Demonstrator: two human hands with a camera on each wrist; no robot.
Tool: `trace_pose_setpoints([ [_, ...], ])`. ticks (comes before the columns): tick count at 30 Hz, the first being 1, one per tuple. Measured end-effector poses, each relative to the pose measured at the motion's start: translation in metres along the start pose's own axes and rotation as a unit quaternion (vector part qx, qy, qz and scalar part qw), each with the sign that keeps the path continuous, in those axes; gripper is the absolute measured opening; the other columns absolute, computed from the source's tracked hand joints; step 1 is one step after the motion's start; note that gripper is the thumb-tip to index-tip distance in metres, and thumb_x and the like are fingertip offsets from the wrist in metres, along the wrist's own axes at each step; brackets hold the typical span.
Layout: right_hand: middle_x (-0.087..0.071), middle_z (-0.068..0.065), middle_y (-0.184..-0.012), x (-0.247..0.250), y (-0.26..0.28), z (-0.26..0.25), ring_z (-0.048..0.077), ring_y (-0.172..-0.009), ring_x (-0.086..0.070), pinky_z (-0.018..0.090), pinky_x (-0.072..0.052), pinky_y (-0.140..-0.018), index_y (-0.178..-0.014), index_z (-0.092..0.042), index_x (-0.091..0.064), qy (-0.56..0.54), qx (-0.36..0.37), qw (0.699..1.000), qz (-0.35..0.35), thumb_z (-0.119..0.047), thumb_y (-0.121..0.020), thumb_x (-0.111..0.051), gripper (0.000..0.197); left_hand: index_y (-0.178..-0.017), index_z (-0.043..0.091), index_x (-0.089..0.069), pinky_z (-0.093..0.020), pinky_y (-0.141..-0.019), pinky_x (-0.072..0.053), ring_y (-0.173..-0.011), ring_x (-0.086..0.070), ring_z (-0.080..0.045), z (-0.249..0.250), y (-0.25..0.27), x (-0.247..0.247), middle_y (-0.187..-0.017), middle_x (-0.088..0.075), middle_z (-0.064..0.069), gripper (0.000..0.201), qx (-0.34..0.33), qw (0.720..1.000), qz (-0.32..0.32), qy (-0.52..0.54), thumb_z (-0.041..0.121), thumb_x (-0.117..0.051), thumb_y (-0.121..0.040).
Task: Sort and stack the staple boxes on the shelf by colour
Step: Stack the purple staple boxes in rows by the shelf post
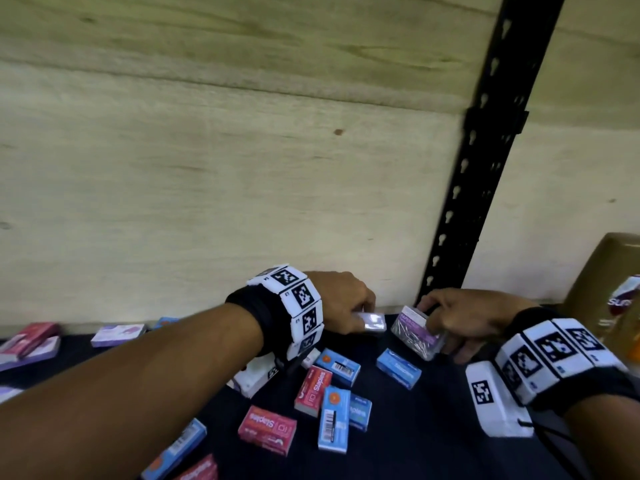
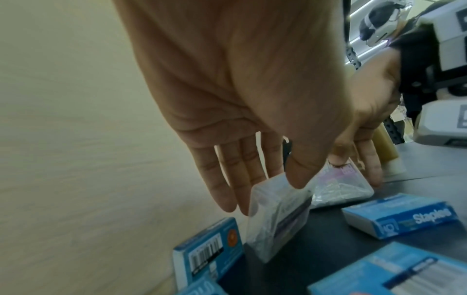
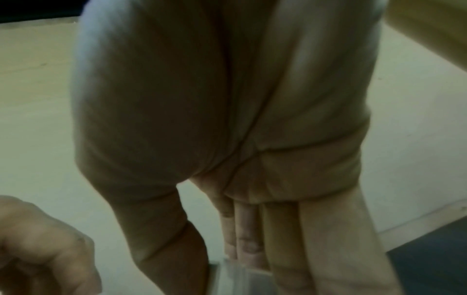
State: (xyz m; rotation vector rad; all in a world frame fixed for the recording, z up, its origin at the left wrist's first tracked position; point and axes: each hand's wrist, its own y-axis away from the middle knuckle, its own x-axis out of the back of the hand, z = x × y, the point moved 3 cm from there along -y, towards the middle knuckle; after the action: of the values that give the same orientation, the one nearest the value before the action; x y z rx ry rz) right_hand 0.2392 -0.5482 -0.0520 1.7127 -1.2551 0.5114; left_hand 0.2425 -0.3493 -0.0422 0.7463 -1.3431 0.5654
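Head view shows a pale wooden back panel point(image 1: 225, 168) filling most of the frame, with a black slotted upright point(image 1: 485, 168) running down its right part to the dark shelf point(image 1: 433, 427) below. At the far right stands a tan bottle point(image 1: 602, 289), only partly in frame.

Both forearms reach in over the shelf, each wrist wrapped in a black band carrying white marker blocks. The left hand point(image 1: 341, 301) is near the back panel, and its fingers point(image 2: 255, 171) and thumb pinch a clear box point(image 2: 275, 219) by its top edge; the left wrist view shows this box hanging upright, its lower end close to the shelf. Just beside it, the right hand point(image 1: 464, 318) grips a purple-labelled clear box point(image 1: 417, 332), tilted, with the fingers curled round its far end and the thumb on the near side. The two boxes are near each other but apart.

Loose staple boxes lie scattered on the shelf in front of the hands: blue boxes point(image 1: 398, 368) and red boxes point(image 1: 313, 389) in no order, some overlapping. Further left, a lilac box point(image 1: 117, 334) lies flat by the back panel, and a red box rests on another lilac one at the left edge point(image 1: 29, 342).
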Motion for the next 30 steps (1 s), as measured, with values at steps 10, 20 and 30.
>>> trace_pose_setpoints([
  [10, -0.069, 0.027, -0.105, 0.001, -0.004, 0.003, 0.028, -0.076, -0.066, 0.049, -0.060, -0.078, -0.113, -0.017, -0.055, -0.004, 0.002, 1.000, -0.001, -0.007, -0.096, -0.053, 0.019, -0.127, 0.028, -0.043, -0.038, -0.080, -0.052, -0.081, -0.063, -0.023, -0.012, -0.005, -0.004, -0.097, -0.070, -0.004, 0.032, 0.003, 0.999, 0.030, 0.039, 0.014, -0.039, -0.098],
  [20, -0.070, 0.015, -0.102, -0.002, -0.007, 0.007, 0.023, -0.077, -0.066, 0.037, -0.060, -0.065, -0.118, -0.029, -0.053, -0.009, 0.017, 1.000, -0.008, -0.013, -0.091, -0.068, 0.034, -0.130, 0.024, -0.045, -0.039, -0.083, -0.053, -0.091, -0.063, -0.021, -0.005, 0.001, -0.002, -0.116, -0.064, -0.003, 0.039, 0.004, 0.998, 0.029, 0.059, 0.017, -0.057, -0.094],
  [30, -0.068, 0.015, -0.096, -0.006, 0.013, -0.004, 0.021, -0.075, -0.060, 0.045, -0.062, -0.069, -0.103, -0.015, -0.055, 0.032, 0.011, 0.999, 0.020, -0.020, -0.087, -0.074, 0.025, -0.135, 0.018, -0.043, -0.027, -0.081, -0.043, -0.094, -0.054, -0.015, -0.013, 0.055, 0.020, -0.129, -0.059, -0.003, 0.044, 0.033, 0.996, 0.064, 0.054, 0.019, -0.058, -0.094],
])
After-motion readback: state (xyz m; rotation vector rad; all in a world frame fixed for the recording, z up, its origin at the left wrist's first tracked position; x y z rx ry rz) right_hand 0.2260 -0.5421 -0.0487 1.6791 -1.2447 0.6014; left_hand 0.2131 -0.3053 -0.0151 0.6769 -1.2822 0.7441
